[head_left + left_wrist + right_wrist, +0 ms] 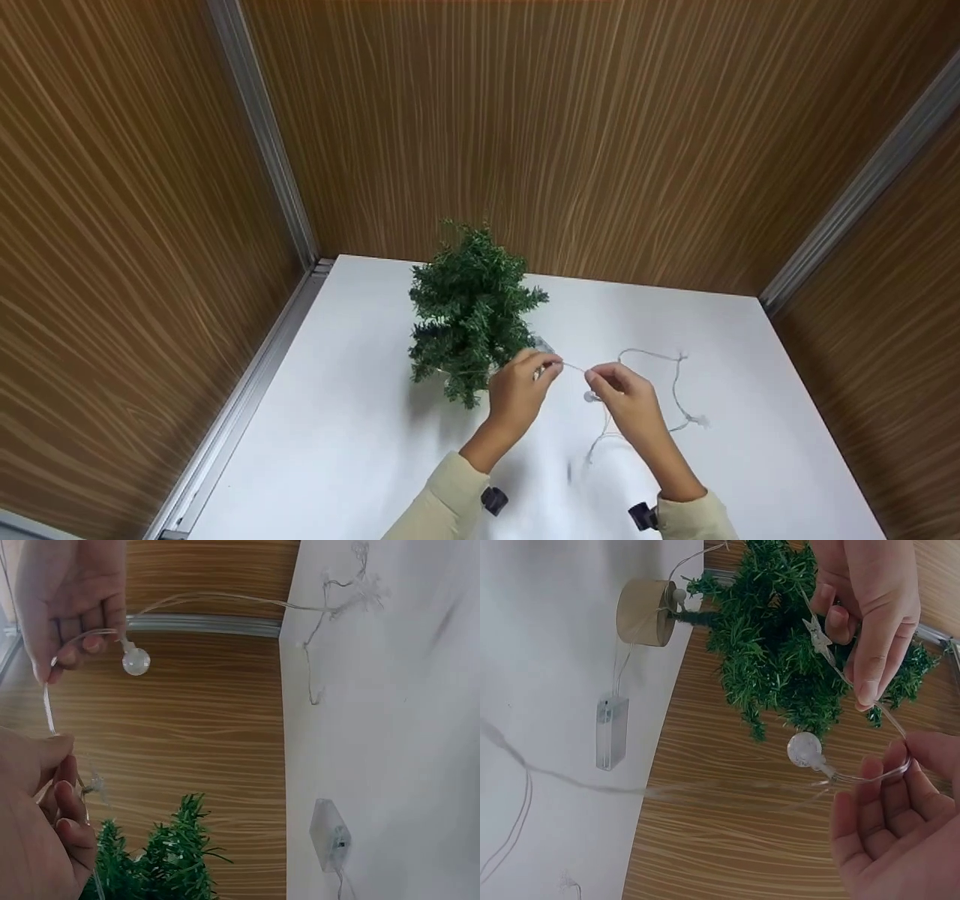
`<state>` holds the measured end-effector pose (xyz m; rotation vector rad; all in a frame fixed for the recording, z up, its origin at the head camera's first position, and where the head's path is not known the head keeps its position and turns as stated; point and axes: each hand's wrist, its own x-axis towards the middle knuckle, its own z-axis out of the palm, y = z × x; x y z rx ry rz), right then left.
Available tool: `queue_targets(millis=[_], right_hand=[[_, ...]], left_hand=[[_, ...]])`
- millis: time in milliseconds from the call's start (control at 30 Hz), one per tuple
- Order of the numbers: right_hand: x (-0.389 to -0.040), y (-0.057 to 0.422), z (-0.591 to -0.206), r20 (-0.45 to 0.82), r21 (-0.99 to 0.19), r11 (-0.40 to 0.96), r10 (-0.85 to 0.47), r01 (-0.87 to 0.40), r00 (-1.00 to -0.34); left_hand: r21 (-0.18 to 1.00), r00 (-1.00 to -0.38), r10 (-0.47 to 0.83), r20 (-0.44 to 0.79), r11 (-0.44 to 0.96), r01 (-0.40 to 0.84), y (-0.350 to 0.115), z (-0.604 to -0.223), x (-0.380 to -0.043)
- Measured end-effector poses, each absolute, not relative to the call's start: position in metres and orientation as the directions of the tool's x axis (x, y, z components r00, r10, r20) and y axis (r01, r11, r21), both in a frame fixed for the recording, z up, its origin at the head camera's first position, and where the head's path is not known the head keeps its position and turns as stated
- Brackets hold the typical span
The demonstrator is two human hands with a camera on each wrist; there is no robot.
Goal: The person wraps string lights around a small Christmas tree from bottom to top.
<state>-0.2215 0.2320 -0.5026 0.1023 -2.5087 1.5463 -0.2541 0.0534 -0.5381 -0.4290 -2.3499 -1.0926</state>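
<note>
Both hands pinch a clear wire string of lights, a short stretch of it running between them. The left hand (517, 390) is just right of a small artificial green tree (474, 307); a star-shaped light (817, 635) hangs by its fingers in the right wrist view. The right hand (631, 405) holds the wire between thumb and fingertips, with a round clear bulb (136, 661) dangling beside it. Part of the string of lights (679, 382) trails in a loop over the table to the right. Some wire also reaches round the tree's wooden base (640, 613).
A clear battery box (612, 733) lies on the white table (322, 450) near the tree's base, wire running from it. Wood-grain panels (525, 135) wall the back and both sides, joined by metal strips (262, 127).
</note>
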Motion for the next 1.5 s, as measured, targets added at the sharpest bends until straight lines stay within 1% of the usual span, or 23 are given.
queue_targets(millis=[167, 300, 367, 567, 667, 900, 1000, 1133, 1367, 1500], right_hand=[[-0.219, 0.235, -0.503, 0.182, -0.84, 0.522, 0.018, -0.146, -0.983], [-0.218, 0.235, -0.502, 0.196, -0.831, 0.529, -0.008, -0.171, -0.981], [-0.217, 0.234, -0.501, 0.205, -0.827, 0.531, -0.019, -0.184, -0.979], [-0.213, 0.239, -0.503, 0.22, -0.804, 0.557, -0.046, -0.208, -0.974], [-0.212, 0.245, -0.503, 0.199, -0.805, 0.56, -0.056, -0.195, -0.978], [-0.21, 0.267, -0.502, 0.104, -0.89, 0.444, -0.024, -0.104, -0.994], [-0.209, 0.276, -0.5, 0.086, -0.874, 0.476, -0.042, -0.096, -0.995], [-0.207, 0.29, -0.496, 0.088, -0.814, 0.571, -0.058, -0.105, -0.994], [-0.201, 0.316, -0.487, 0.019, -0.747, 0.657, -0.129, -0.1, -0.991], [-0.198, 0.325, -0.484, 0.034, -0.709, 0.699, -0.097, -0.092, -0.995]], left_hand=[[0.577, -0.773, 0.04, 0.634, 0.641, 0.506, 0.055, -0.524, -0.255], [0.558, -0.739, 0.022, 0.673, 0.64, 0.528, 0.055, -0.516, -0.256], [0.561, -0.734, 0.017, 0.679, 0.634, 0.533, 0.055, -0.514, -0.257], [0.606, -0.769, 0.005, 0.639, 0.612, 0.508, 0.056, -0.518, -0.259], [0.623, -0.786, 0.001, 0.618, 0.608, 0.491, 0.057, -0.522, -0.261], [0.629, -0.791, 0.022, 0.612, 0.593, 0.503, 0.061, -0.528, -0.266], [0.643, -0.803, 0.016, 0.596, 0.59, 0.489, 0.063, -0.529, -0.268], [0.659, -0.818, 0.0, 0.575, 0.592, 0.464, 0.065, -0.529, -0.27], [0.646, -0.822, 0.019, 0.569, 0.608, 0.461, 0.069, -0.533, -0.269], [0.675, -0.84, 0.017, 0.542, 0.587, 0.447, 0.069, -0.537, -0.269]])
